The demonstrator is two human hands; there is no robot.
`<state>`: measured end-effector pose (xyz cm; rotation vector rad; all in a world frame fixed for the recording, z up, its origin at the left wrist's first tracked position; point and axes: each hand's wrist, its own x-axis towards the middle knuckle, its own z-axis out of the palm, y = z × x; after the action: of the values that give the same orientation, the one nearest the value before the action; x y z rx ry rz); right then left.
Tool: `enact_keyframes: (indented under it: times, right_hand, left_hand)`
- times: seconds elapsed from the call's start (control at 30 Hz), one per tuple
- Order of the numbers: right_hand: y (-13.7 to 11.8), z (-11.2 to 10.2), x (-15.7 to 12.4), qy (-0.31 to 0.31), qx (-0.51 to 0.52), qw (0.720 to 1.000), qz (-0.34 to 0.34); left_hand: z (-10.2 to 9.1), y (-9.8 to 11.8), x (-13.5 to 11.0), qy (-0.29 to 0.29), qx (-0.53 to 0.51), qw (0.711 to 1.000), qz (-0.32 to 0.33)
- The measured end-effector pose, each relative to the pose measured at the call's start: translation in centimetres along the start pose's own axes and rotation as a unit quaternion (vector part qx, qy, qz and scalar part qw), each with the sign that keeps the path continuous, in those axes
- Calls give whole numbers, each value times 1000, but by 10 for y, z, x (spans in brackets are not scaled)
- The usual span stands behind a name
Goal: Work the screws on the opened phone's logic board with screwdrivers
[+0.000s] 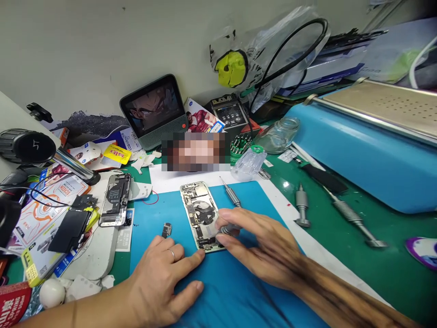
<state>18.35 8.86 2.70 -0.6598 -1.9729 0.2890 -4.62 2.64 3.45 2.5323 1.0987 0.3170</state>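
Note:
An opened phone (194,207) with a pale frame lies on the blue mat (153,205), its inner boards and a round dark patch showing. My left hand (164,278) rests beside it, index finger stretched to its lower edge, thumb apart, holding nothing. Over the phone's lower right side, my right hand (266,246) has thumb and fingers closed on a grey screwdriver (232,229), mostly hidden by the fingers. Another grey screwdriver (232,193) lies just beyond that hand. A small metal phone part (166,230) sits above my left knuckles.
A second opened phone (116,200) lies at left among boxes and a black battery-like piece (70,228). More screwdrivers (302,207) lie right, near a large blue machine (341,155). At the back are a display (155,107), glass jar (282,134) and green bit holder (241,146).

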Motion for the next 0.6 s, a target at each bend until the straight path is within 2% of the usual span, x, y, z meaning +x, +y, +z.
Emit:
enact_keyframes:
  times: [0.37, 0.6]
  right_hand:
    - [1, 4, -7, 18, 15, 1000, 8]
    - [1, 6, -9, 1, -6, 1000, -24]
  left_hand:
    - [0, 1, -1, -11, -3, 1000, -2]
    - [3, 0, -1, -1, 18, 1000, 8]
